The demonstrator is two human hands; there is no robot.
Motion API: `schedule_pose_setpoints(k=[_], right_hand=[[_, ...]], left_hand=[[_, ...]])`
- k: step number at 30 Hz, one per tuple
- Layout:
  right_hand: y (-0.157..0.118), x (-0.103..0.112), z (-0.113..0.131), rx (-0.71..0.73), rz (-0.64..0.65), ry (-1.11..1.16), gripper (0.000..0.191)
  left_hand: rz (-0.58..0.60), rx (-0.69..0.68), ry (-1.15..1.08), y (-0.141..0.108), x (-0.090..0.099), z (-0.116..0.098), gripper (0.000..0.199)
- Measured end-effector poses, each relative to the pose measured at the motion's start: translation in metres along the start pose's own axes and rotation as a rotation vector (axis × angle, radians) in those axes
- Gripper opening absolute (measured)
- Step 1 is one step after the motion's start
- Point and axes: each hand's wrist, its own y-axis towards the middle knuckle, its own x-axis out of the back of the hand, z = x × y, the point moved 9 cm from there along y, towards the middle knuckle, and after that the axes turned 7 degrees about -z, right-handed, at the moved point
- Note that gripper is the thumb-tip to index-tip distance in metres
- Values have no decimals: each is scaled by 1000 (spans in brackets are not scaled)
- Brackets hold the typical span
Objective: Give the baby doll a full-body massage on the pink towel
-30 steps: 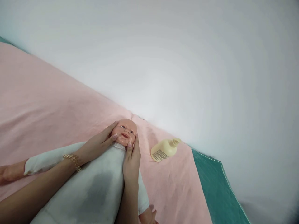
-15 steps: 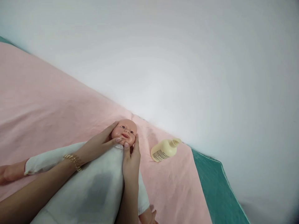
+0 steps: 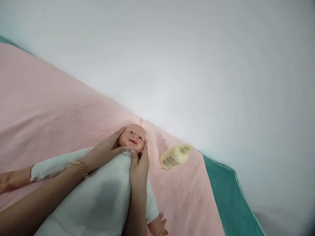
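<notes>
One doll (image 3: 108,183), pink sheet (image 3: 64,101), green layer (image 3: 231,190) apparently beneath, pale wall (image 3: 197,72)

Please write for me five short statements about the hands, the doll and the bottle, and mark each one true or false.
1. The left hand and the right hand touch the doll's head from opposite sides. True.
2. The gold-coloured bracelet is on the right arm. False: it is on the left arm.
3. The yellow bottle has print on its side. True.
4. The right hand holds this bottle. False: it rests on the pink cloth, apart from both hands.
5. The doll's clothing is pale. True.
</notes>
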Motion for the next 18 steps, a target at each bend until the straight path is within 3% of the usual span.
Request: schedule_pose_setpoints(k=[11, 18], right_hand=[[3, 1, -3, 50, -17, -31, 60], [2, 2, 1, 62, -27, -49, 61]], left_hand=[[12, -121, 110, -3, -1, -11, 78], [35, -70, 203, -2, 4, -8, 78]])
